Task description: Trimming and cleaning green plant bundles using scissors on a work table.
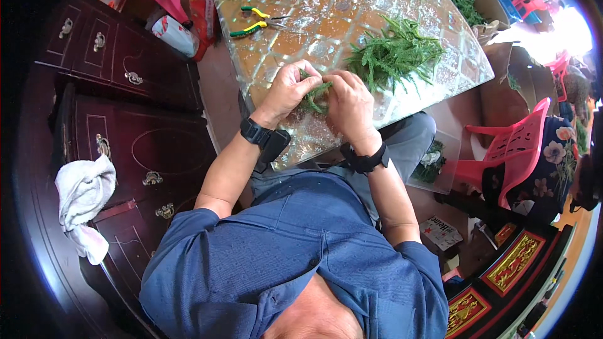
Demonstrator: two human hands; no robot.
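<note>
Both hands meet at the table's (326, 25) near edge, knuckles up. The left hand (287, 90) and right hand (349, 104) pinch one green sprig (315, 95) between curled fingers.

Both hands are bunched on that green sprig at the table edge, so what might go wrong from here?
1. The small green leafy sprig, pinched between left hand and right hand near the glossy tiled tabletop's edge, might drop onto the lap.
2. The loose green foliage pile beside the right hand could get brushed.
</note>
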